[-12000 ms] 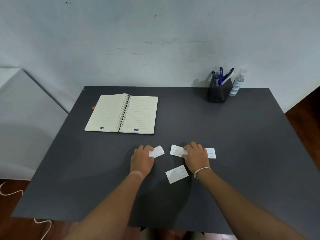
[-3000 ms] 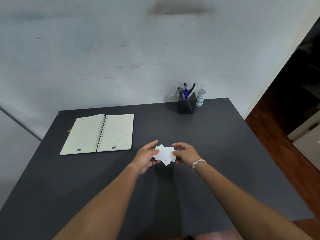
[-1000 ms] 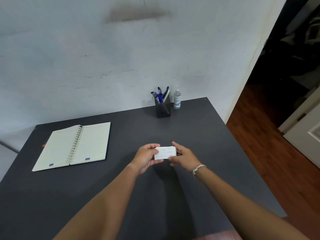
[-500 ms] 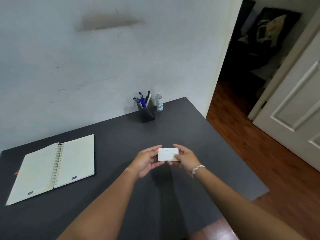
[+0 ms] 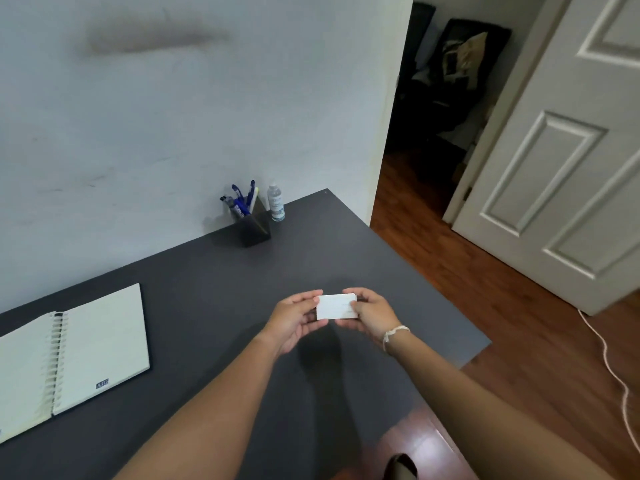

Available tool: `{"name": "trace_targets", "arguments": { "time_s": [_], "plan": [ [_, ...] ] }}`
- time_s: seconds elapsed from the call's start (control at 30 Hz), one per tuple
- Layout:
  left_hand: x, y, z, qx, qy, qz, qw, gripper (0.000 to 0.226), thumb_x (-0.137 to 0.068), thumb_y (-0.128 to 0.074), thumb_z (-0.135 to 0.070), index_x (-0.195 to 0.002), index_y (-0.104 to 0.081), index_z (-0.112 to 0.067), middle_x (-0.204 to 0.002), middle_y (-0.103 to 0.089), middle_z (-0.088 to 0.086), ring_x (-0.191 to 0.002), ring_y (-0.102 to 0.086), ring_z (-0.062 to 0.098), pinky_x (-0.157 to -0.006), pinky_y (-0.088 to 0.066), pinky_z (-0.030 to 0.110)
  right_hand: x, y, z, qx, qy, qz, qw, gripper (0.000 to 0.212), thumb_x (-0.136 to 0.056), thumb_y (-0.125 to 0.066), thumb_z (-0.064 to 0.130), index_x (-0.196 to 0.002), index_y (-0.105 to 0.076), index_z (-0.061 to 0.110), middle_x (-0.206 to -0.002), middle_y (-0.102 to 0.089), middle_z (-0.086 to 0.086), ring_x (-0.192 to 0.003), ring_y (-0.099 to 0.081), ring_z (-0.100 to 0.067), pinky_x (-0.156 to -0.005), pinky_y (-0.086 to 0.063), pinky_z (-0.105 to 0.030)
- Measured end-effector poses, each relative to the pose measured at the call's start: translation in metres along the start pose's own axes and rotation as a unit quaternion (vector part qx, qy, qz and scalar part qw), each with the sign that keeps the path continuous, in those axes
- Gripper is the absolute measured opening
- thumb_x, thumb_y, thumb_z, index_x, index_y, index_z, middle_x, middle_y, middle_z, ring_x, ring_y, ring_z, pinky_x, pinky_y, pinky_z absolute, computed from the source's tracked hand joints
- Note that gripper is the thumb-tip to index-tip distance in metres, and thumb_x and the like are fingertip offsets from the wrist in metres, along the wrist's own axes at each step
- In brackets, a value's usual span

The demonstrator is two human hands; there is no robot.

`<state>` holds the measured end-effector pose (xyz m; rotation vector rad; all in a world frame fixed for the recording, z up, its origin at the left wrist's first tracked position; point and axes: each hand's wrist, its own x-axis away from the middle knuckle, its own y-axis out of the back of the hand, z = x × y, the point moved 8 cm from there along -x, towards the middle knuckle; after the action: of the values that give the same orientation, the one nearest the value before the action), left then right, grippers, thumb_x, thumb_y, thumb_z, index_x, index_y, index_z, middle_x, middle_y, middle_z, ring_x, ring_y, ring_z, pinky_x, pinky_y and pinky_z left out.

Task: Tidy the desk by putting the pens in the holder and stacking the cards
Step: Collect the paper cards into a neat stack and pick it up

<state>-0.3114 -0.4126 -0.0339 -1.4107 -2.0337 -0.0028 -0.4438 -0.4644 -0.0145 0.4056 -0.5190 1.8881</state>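
squaring up is basically done, you're holding the cards [image 5: 336,306] as one neat white block between both hands, up off the desk [image 5: 214,278]. a few seconds back they were a messy fan sticking out at angles, and before that they were lying loose around the desktop, so that's the big change. the edges look flush now, though i can't tell how many cards are in there.

your left hand [image 5: 294,318] has its fingers closed on the left end of the block, thumb on top, and your right hand [image 5: 372,313] is pinched on the right end the same way. both clamped on the cards, nothing loose.

your view has also swung right a lot, the notebook [image 5: 79,355] is now sliding off the left edge and the doorway is showing.

pens [image 5: 242,200] all seem to be standing in the holder [image 5: 254,226] at the back by the wall, next to the little clear bottle [image 5: 276,202], and i don't see any stray ones on the desk. so my guess is the only thing left is setting the stack down flat somewhere sensible without it splaying out again.
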Motion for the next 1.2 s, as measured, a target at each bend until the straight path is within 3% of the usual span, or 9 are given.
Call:
{"name": "trace_targets", "arguments": {
  "time_s": [0.2,0.37,0.47,0.7,0.9,1.03,1.1,1.2],
  "plan": [
    [-0.026,-0.040,-0.006,-0.031,-0.011,-0.009,0.999,0.014,-0.090,-0.055,-0.005,-0.092,-0.066,-0.013,-0.092,-0.069,0.013,-0.077,-0.067,0.020,-0.056,-0.059,0.024,-0.020,0.048,0.020,0.062,0.021,-0.034,0.997,0.031,-0.092,-0.042,-0.004,-0.118,-0.054,0.008,-0.105,-0.060,-0.015,-0.054,-0.061,-0.020,-0.048,-0.056,-0.023],
    [-0.059,-0.075,-0.009,-0.039,-0.029,-0.038,0.998,0.015,-0.090,-0.055,-0.007,-0.099,-0.066,-0.012,-0.092,-0.070,0.012,-0.077,-0.067,0.018,-0.062,-0.060,0.025,-0.059,0.087,0.041,0.094,0.021,-0.035,0.995,0.022,-0.092,-0.046,-0.002,-0.111,-0.055,0.005,-0.107,-0.063,-0.021,-0.045,-0.058,-0.015,-0.043,-0.052,-0.020],
    [-0.078,-0.096,-0.011,-0.033,-0.029,-0.065,0.997,0.015,-0.091,-0.055,-0.007,-0.101,-0.065,-0.011,-0.092,-0.069,0.011,-0.078,-0.067,0.018,-0.063,-0.060,0.025,-0.084,0.105,0.057,0.114,0.007,-0.012,0.993,0.017,-0.092,-0.047,-0.001,-0.104,-0.055,0.008,-0.110,-0.063,-0.022,-0.049,-0.058,-0.018,-0.044,-0.051,-0.020],
    [-0.115,-0.138,-0.024,-0.030,-0.037,-0.109,0.993,0.029,-0.093,-0.048,-0.006,-0.119,-0.059,-0.010,-0.105,-0.067,0.013,-0.084,-0.066,0.017,-0.074,-0.057,0.027,-0.133,0.139,0.098,0.137,0.012,0.014,0.990,0.025,-0.090,-0.049,-0.004,-0.113,-0.059,-0.002,-0.104,-0.061,-0.015,-0.066,-0.060,-0.026,-0.047,-0.052,-0.022],
    [-0.143,-0.147,-0.037,-0.051,-0.044,-0.151,0.986,0.032,-0.093,-0.048,-0.005,-0.124,-0.057,-0.008,-0.112,-0.066,0.016,-0.089,-0.066,0.020,-0.075,-0.057,0.027,-0.163,0.145,0.115,0.136,0.012,0.021,0.990,0.028,-0.090,-0.050,-0.001,-0.116,-0.061,0.002,-0.111,-0.064,-0.017,-0.063,-0.060,-0.019,-0.049,-0.050,-0.019],
    [-0.165,-0.141,-0.046,-0.108,-0.035,-0.173,0.978,0.030,-0.092,-0.050,-0.007,-0.122,-0.058,-0.008,-0.107,-0.066,0.014,-0.082,-0.064,0.021,-0.062,-0.058,0.022,-0.182,0.145,0.120,0.132,0.015,-0.002,0.991,0.029,-0.091,-0.050,-0.001,-0.117,-0.060,0.005,-0.109,-0.064,-0.016,-0.058,-0.058,-0.018,-0.043,-0.049,-0.015],
    [-0.181,-0.138,-0.049,-0.137,-0.028,-0.173,0.975,0.030,-0.092,-0.051,-0.007,-0.120,-0.059,-0.008,-0.101,-0.066,0.012,-0.071,-0.060,0.015,-0.053,-0.055,0.019,-0.191,0.145,0.121,0.122,0.011,-0.015,0.992,0.025,-0.090,-0.049,-0.002,-0.111,-0.062,0.007,-0.106,-0.065,-0.017,-0.056,-0.058,-0.018,-0.041,-0.048,-0.015],
    [-0.206,-0.135,-0.051,-0.164,-0.013,-0.167,0.972,0.029,-0.091,-0.051,-0.007,-0.119,-0.060,-0.009,-0.097,-0.065,0.010,-0.065,-0.056,0.012,-0.054,-0.052,0.021,-0.207,0.147,0.123,0.117,0.008,-0.027,0.993,0.027,-0.089,-0.048,-0.004,-0.084,-0.065,0.017,-0.102,-0.067,-0.016,-0.059,-0.060,-0.022,-0.043,-0.051,-0.019]
  ]
}}
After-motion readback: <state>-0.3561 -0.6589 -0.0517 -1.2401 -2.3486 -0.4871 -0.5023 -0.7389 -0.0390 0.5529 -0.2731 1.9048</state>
